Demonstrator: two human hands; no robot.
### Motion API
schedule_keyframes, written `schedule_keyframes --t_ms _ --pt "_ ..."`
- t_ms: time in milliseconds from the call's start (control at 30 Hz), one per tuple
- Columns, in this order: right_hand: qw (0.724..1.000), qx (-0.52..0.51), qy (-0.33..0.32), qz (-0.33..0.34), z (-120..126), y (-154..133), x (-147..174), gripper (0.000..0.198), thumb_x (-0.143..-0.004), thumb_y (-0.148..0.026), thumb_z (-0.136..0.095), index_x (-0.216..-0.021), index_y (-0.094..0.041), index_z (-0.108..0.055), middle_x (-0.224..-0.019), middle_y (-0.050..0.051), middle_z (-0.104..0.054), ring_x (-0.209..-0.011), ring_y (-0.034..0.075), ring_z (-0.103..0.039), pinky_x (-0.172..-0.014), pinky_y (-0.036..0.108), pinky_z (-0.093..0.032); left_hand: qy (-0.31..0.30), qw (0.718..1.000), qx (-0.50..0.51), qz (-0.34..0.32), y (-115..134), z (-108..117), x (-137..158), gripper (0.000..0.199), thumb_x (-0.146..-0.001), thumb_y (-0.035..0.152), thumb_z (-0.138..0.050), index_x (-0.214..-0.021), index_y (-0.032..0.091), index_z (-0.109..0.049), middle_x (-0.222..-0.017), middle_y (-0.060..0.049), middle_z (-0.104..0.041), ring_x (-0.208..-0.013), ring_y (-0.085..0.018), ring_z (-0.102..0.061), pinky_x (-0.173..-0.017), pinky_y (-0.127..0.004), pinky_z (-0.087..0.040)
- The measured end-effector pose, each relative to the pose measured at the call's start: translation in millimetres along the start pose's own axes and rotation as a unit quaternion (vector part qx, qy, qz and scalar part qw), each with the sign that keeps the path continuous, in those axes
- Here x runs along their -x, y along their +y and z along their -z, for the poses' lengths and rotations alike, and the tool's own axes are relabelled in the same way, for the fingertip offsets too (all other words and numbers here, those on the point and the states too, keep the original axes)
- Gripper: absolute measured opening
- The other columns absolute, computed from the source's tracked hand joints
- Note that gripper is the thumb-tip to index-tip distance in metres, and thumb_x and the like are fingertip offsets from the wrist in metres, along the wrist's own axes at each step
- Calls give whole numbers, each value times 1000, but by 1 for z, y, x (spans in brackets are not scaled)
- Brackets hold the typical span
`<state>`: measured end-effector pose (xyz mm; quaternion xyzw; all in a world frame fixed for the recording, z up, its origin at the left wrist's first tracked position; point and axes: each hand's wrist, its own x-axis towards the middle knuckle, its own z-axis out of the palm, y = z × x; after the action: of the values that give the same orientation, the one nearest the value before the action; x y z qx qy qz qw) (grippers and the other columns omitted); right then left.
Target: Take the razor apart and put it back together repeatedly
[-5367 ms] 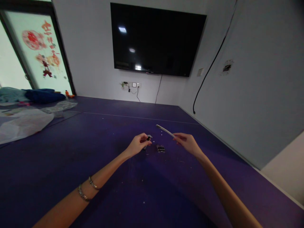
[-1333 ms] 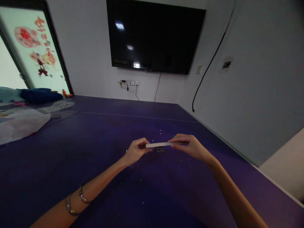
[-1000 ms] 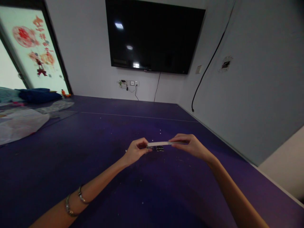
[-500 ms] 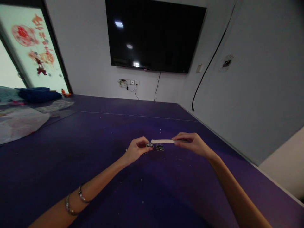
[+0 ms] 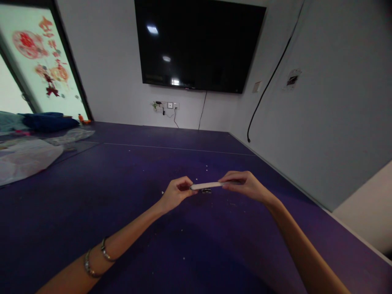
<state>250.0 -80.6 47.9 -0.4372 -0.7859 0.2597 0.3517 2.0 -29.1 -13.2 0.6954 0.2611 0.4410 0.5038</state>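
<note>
Pale grey walls close the room, with a big black glossy screen (image 5: 199, 45) mounted flat on the far one and a dark cable (image 5: 269, 85) running down the side wall. Below them spreads the wide tabletop (image 5: 92, 196), matte deep purple, speckled with tiny white crumbs; crumpled white plastic sheeting (image 5: 27, 157) lies at its far left edge. Both bare forearms reach forward over this surface and meet near its middle. The left hand (image 5: 174, 194), with two thin metal bracelets (image 5: 96, 259) on its wrist, is curled, its fingertips pinched together; whether anything sits in that grip is hidden. The right hand (image 5: 245, 185) has its fingers extended and closed on one end of a slim white stick (image 5: 206, 185). That stick is flat, smooth and narrow, held just above the tabletop, its long axis nearly level, pointing leftwards, its free end touching the left fingertips. Just beneath it rests a small dark rectangular piece (image 5: 206, 191), too small to make out.
</note>
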Motion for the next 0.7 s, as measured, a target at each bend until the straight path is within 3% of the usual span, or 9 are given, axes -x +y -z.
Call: schedule_keyframes --t_ms 167,333,533,700 --pt "999 16 35 -12 4 5 0 23 -75 -36 -62 -90 -21 -71 -86 5 -65 -79 16 -58 -68 27 -44 -5 1000 13 6 -2 1 1 17 -65 23 -70 -68 14 -56 -69 1 -62 -66 -11 -56 -66 -26 -41" --pt "1000 12 5 -1 5 5 1 25 -74 -37 -62 -91 -21 -71 -86 5 -65 -76 16 -58 -65 27 -44 5 1000 -5 0 -3 0 0 17 -63 22 -71 -68 14 -57 -65 2 -61 -63 -10 -55 -62 -24 -40" --pt "999 15 40 -18 7 9 2 24 -73 -38 -63 -89 -21 -71 -87 5 -65 -79 17 -59 -68 28 -44 8 1000 -9 0 -3 2 -1 16 -65 23 -70 -68 14 -58 -67 1 -61 -64 -11 -56 -63 -25 -41" --pt "1000 15 10 -8 6 10 1 27 -74 -39 -62 -90 -20 -71 -86 6 -65 -79 17 -59 -68 28 -45 16 1000 -8 4 -1 1 0 17 -62 22 -72 -68 14 -58 -64 2 -60 -61 -10 -54 -61 -24 -40"
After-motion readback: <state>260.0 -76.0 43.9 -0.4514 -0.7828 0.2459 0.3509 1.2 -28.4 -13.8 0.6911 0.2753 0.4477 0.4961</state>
